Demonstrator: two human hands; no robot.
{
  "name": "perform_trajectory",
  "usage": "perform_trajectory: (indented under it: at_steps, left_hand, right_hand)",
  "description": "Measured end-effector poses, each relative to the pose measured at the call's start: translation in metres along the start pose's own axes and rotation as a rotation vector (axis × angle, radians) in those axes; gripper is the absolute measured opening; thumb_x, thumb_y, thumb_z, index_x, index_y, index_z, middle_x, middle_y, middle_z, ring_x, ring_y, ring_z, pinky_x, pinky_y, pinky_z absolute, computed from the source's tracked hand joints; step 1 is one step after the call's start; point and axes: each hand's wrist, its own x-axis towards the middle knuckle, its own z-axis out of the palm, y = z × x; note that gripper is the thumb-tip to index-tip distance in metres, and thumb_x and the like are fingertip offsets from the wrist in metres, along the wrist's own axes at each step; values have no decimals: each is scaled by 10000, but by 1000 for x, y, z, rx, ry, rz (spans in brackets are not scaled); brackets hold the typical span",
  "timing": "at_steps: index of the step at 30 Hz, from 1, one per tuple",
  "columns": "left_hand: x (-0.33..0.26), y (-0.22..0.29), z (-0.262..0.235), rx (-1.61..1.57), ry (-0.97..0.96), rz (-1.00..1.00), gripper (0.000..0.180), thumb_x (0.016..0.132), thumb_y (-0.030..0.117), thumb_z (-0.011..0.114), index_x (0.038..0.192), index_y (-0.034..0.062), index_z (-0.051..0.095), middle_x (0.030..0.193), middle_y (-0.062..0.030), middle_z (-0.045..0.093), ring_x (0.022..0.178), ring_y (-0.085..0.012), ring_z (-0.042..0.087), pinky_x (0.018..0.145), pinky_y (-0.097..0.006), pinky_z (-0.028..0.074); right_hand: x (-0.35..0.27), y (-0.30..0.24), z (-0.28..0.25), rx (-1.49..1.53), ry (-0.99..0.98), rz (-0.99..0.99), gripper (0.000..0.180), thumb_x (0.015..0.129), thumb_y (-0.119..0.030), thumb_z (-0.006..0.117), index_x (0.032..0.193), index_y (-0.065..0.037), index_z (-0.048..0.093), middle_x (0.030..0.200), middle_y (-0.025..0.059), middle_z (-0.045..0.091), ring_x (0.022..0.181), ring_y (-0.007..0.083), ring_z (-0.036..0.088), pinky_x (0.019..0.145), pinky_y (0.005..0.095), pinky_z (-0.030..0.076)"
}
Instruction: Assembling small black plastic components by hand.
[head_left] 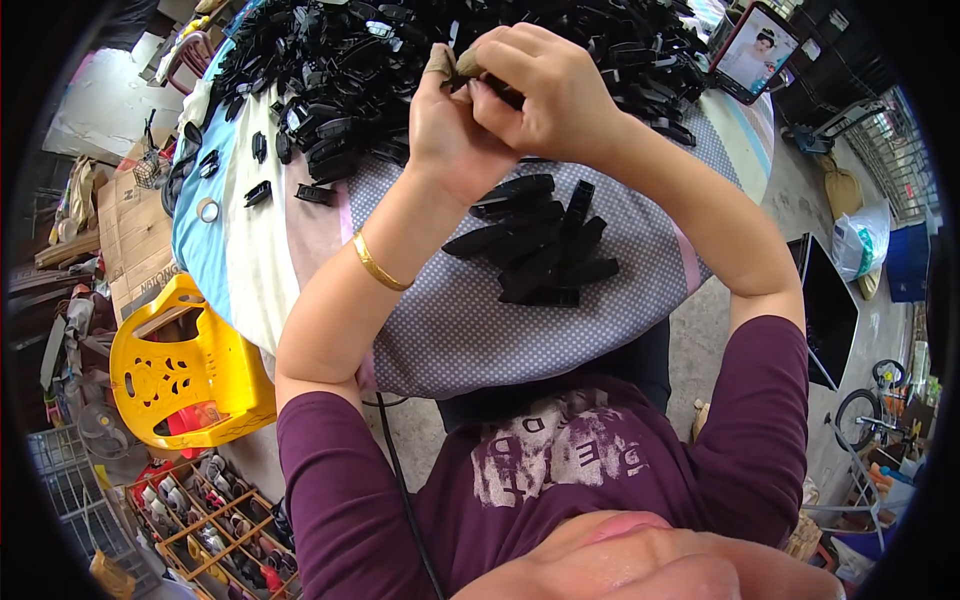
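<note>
My left hand (450, 130) and my right hand (545, 90) meet above the table, both pinching one small black plastic part (495, 90) between the fingertips. The left thumb wears a beige finger cover, and a gold bangle (378, 265) sits on my left wrist. Just below my hands lies a small stack of black plastic pieces (540, 245) on the dotted grey cloth (450, 320). Behind my hands a large heap of the same black parts (350, 70) covers the far side of the table.
A phone (755, 50) stands propped at the table's far right. A few loose black parts and a small ring (208, 209) lie on the table's left side. A yellow plastic stool (185, 370) stands on the left, with a shoe rack (205, 510) below it. A bicycle (870, 405) is at the right.
</note>
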Motion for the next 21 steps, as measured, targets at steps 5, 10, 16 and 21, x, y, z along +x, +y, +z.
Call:
perform_trajectory:
  at_steps: [5,10,16,21]
  left_hand:
    - [7,-1,4,119,189,139,379,955,338,251,925,73,519,942,-21,565,906,-170,544,845,-332,474]
    - [16,4,-6,44,223,166,369,940,298,305,918,21,548,873,-87,579,748,-195,542,675,-310,500]
    - [10,37,-24,10,86,-97,370,924,272,354,962,-46,538,842,-169,561,662,-212,481,512,-255,398]
    - [-26,97,-32,175,-76,-21,238,908,183,430,980,-31,507,864,-111,482,662,-151,419,457,-201,313]
  right_hand:
    - [0,8,12,-216,75,-172,184,717,-206,637,835,-65,630,828,49,630,707,197,604,608,295,511]
    - [10,-14,-23,-4,7,2,312,865,-313,584,1013,-39,591,1088,101,595,1058,255,532,997,391,331]
    - [-24,17,-100,-97,-337,417,235,799,-138,632,999,-16,607,825,94,611,675,187,575,596,269,457]
    - [-83,6,-110,-248,-675,388,304,798,-155,633,1072,-39,573,808,108,553,700,268,571,613,324,443]
